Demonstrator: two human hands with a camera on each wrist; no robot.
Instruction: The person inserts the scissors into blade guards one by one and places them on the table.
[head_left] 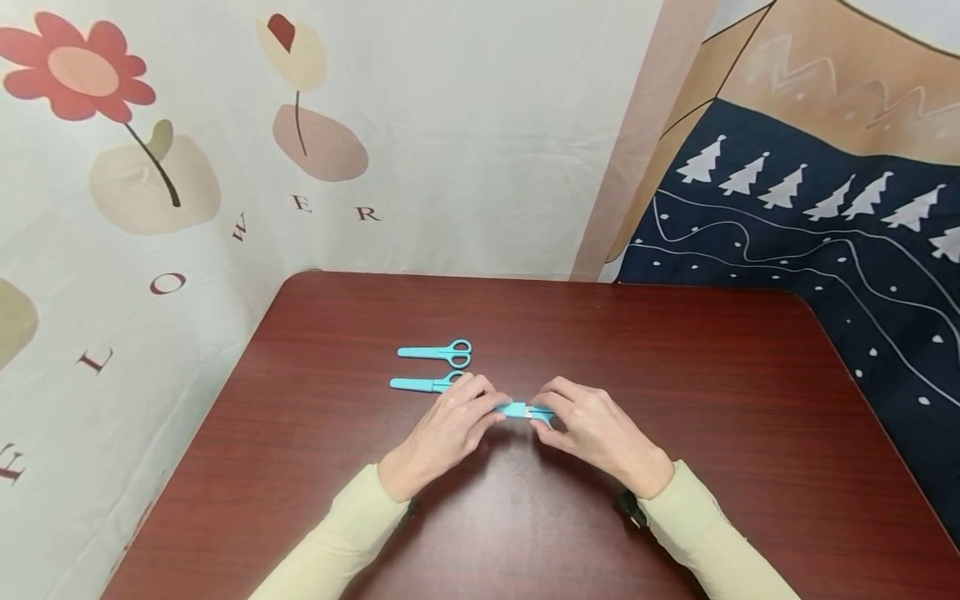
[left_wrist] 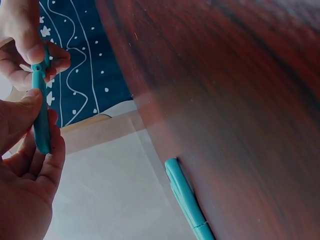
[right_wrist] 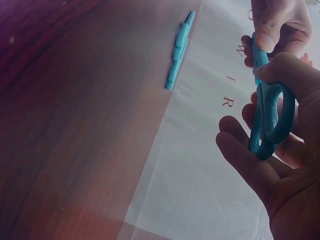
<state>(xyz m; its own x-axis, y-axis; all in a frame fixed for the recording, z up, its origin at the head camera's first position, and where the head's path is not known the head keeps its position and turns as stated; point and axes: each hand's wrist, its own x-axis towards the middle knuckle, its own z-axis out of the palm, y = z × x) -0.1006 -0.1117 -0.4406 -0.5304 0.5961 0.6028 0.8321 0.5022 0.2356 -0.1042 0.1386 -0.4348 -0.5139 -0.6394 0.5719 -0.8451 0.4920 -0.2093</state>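
Note:
Over the middle of the table, both hands hold one pair of light-blue scissors [right_wrist: 289, 116]. My left hand [head_left: 448, 419] pinches its blue blade cover [left_wrist: 42, 131] between thumb and fingers. On the other side, my right hand [head_left: 596, 427] grips the scissors by the handle, thumb on top near the pivot. A short bit of bare metal blade shows between cover and handle in the head view. Beyond the hands lie two more blue scissors in covers: a farther pair [head_left: 423, 352] and a nearer pair [head_left: 411, 384], whose handles my left hand partly hides.
The dark red-brown wooden table [head_left: 705, 358] has rounded far corners. Behind it hangs a pale cloth [head_left: 480, 167] with flowers and letters. A navy cloth [head_left: 795, 250] with white trees hangs at the right.

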